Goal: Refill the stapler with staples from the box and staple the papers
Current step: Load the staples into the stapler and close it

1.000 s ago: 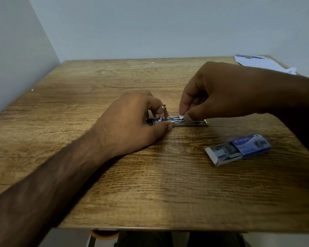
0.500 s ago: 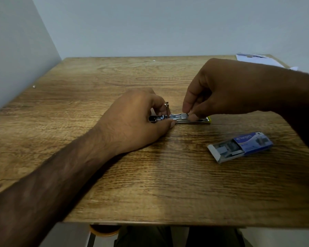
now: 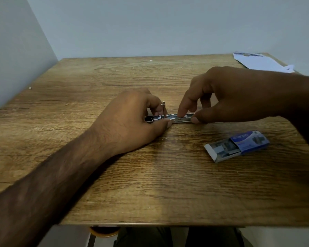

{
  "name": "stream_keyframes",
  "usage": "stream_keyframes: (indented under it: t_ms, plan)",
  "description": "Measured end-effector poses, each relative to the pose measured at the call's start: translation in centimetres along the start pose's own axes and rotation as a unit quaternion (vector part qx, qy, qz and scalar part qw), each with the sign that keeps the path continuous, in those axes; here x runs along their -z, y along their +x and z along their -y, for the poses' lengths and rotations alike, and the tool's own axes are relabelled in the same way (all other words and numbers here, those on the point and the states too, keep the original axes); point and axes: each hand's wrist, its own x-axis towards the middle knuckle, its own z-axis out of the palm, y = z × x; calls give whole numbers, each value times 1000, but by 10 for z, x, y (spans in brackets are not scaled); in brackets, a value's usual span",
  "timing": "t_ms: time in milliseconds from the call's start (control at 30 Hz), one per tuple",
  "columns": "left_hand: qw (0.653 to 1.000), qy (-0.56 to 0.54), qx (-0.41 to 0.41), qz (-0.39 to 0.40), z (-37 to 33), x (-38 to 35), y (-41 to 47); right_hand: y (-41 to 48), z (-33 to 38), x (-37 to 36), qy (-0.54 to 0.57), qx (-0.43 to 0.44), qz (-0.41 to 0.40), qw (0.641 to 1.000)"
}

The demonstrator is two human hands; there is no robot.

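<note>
A person is sitting at a wooden table, both bare forearms reaching in over it. The stapler is lying flat near the middle of the table, its metal channel running left to right, with a thin metal rod standing up from it near the left end. The left hand is resting on the tabletop with its wrist down, fingers curled closed around the stapler's left end, thumb pressing along the near side. The right hand is arching over from the right, palm facing down, its index finger pointing down onto the top of the channel and its thumb touching the stapler's right end; the other fingers are loosely bent above. The staple box, blue with its tray slid partly out, is lying to the right, nearer the person, apart from both hands. The papers are lying at the far right corner.
</note>
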Motion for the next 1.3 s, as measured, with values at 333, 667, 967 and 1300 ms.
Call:
stream_keyframes:
  t_ms: [333, 667, 967, 1300]
  plan:
    - [1000, 3, 6, -16, 0, -2, -1, -17, -4, 11, 16, -26, 24, 999]
    - [999, -44, -2, -30, 2, -2, -2, -18, -14, 9, 29, -60, -15, 998]
    - [982, -174, 7, -75, -1, -9, 7, -8, -16, -2, -1, -44, -72, 996]
    - [990, -127, -24, -54, -8, -19, 15, -7, -17, -5, 4, -36, -97, 995]
